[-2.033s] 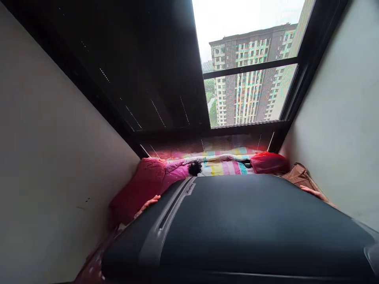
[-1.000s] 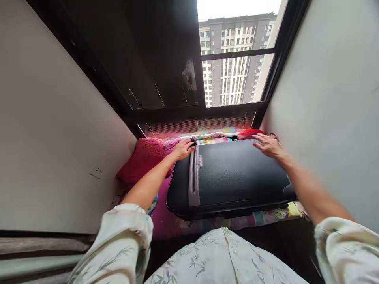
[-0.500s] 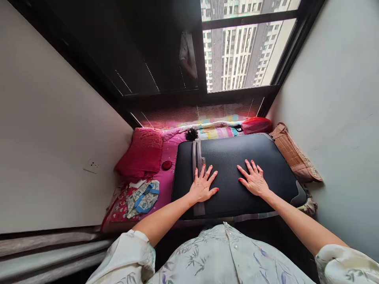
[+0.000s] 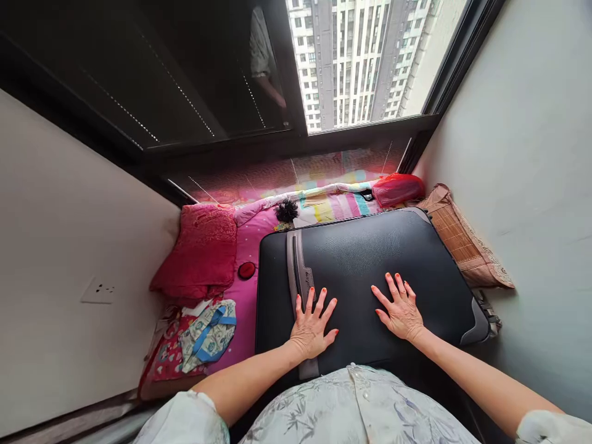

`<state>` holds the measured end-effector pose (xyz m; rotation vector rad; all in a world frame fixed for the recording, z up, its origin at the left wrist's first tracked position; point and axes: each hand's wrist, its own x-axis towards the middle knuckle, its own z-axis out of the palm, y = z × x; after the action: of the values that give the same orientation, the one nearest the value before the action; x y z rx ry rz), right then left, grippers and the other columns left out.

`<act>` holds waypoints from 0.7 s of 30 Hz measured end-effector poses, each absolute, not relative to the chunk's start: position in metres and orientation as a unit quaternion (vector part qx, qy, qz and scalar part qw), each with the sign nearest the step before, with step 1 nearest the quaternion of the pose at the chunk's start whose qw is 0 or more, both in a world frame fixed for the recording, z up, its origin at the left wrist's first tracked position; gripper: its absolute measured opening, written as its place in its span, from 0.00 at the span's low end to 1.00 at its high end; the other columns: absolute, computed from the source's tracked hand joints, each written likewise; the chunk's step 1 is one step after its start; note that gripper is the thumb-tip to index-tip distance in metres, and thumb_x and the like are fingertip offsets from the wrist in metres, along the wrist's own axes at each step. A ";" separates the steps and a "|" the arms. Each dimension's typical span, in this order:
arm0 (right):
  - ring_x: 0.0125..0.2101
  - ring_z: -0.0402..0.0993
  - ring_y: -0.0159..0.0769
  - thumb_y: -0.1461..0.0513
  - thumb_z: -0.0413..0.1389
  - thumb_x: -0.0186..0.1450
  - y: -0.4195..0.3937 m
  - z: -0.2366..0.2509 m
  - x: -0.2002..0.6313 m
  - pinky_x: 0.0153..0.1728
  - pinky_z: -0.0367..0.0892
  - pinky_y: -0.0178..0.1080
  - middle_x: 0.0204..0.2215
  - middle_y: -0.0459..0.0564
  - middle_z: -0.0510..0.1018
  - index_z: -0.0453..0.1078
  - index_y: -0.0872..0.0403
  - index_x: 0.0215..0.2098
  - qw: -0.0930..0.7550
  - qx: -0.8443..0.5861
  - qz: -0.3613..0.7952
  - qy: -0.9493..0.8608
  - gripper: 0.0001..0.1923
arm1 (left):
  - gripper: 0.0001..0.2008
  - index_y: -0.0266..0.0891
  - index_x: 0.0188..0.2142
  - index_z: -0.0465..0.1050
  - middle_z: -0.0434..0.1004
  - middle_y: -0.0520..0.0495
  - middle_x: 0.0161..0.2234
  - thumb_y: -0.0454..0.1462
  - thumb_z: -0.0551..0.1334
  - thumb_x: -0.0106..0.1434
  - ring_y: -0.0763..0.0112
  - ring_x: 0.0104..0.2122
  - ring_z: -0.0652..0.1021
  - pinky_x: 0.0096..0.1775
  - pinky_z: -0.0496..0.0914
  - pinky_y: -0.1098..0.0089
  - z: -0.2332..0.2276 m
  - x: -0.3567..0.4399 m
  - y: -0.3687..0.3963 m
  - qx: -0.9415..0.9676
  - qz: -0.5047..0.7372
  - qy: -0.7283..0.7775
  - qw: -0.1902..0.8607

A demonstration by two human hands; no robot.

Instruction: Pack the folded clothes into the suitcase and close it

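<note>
A large black suitcase [image 4: 351, 253] with grey trim lies flat on the window seat. My left hand [image 4: 311, 327] rests on its top, fingers spread, by the grey zipped strip [image 4: 296, 259]. Farther right, my right hand [image 4: 398, 311] lies palm down on the same black surface with its fingers apart. Neither hand grips anything. The near edge of the suitcase is partly hidden by my shirt and forearms.
Left of the suitcase are a red cushion [image 4: 198, 250], a small round red-and-black item [image 4: 246, 270] and a patterned cloth with blue straps [image 4: 210, 336]. A brown pillow [image 4: 456, 234] leans by the right wall. Behind lie a red bundle [image 4: 398, 190] and a black tufted thing [image 4: 287, 211].
My view has shifted closer over the suitcase, which now appears larger and lower. Both hands remain spread on its top, in nearly the same places, slightly nearer my body.
</note>
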<state>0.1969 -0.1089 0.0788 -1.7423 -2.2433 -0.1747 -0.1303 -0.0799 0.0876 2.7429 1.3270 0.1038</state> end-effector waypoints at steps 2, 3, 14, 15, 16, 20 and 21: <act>0.73 0.44 0.64 0.47 0.60 0.66 -0.109 0.077 0.197 0.66 0.49 0.61 0.76 0.53 0.46 0.60 0.37 0.72 0.155 -0.603 -0.064 -0.780 0.37 | 0.42 0.53 0.74 0.54 0.49 0.39 0.75 0.61 0.58 0.66 0.33 0.72 0.49 0.66 0.33 0.31 0.084 -0.132 -0.080 0.899 0.037 0.434 0.041; 0.73 0.45 0.64 0.47 0.60 0.66 -0.110 0.076 0.197 0.65 0.49 0.61 0.77 0.53 0.45 0.61 0.37 0.71 0.157 -0.603 -0.066 -0.780 0.37 | 0.42 0.53 0.74 0.54 0.50 0.39 0.75 0.61 0.58 0.65 0.33 0.72 0.49 0.66 0.34 0.31 0.082 -0.132 -0.080 0.900 0.038 0.433 0.039; 0.72 0.49 0.63 0.52 0.60 0.67 -0.111 0.075 0.198 0.66 0.51 0.60 0.77 0.51 0.39 0.54 0.36 0.74 0.169 -0.604 -0.082 -0.775 0.40 | 0.43 0.51 0.75 0.51 0.47 0.39 0.75 0.59 0.60 0.65 0.33 0.72 0.48 0.66 0.37 0.30 0.084 -0.128 -0.081 0.899 0.050 0.434 0.037; 0.72 0.49 0.63 0.53 0.60 0.67 -0.111 0.075 0.199 0.66 0.51 0.59 0.77 0.51 0.40 0.53 0.36 0.74 0.167 -0.604 -0.085 -0.774 0.40 | 0.44 0.51 0.75 0.51 0.46 0.39 0.75 0.59 0.60 0.66 0.33 0.72 0.48 0.66 0.37 0.30 0.084 -0.128 -0.081 0.899 0.051 0.433 0.041; 0.72 0.49 0.62 0.53 0.60 0.67 -0.111 0.075 0.199 0.66 0.51 0.59 0.77 0.51 0.40 0.54 0.36 0.74 0.166 -0.605 -0.089 -0.774 0.40 | 0.44 0.51 0.75 0.50 0.45 0.39 0.76 0.59 0.60 0.66 0.34 0.73 0.47 0.66 0.37 0.30 0.085 -0.127 -0.081 0.899 0.053 0.433 0.045; 0.72 0.48 0.61 0.55 0.60 0.66 -0.111 0.074 0.202 0.66 0.52 0.59 0.77 0.52 0.40 0.54 0.37 0.74 0.164 -0.605 -0.096 -0.774 0.40 | 0.43 0.51 0.76 0.48 0.44 0.39 0.76 0.58 0.59 0.67 0.36 0.73 0.46 0.67 0.37 0.31 0.089 -0.126 -0.080 0.899 0.065 0.428 0.063; 0.72 0.48 0.61 0.55 0.60 0.66 -0.111 0.073 0.202 0.66 0.52 0.59 0.77 0.52 0.41 0.55 0.37 0.74 0.165 -0.604 -0.096 -0.774 0.40 | 0.43 0.51 0.76 0.49 0.44 0.39 0.76 0.58 0.60 0.67 0.36 0.73 0.46 0.67 0.37 0.31 0.090 -0.126 -0.080 0.898 0.069 0.430 0.065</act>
<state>0.2022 -0.1108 0.0730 -1.7217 -2.2052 -0.2733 -0.1257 -0.0803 0.0899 2.7111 1.2968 0.2073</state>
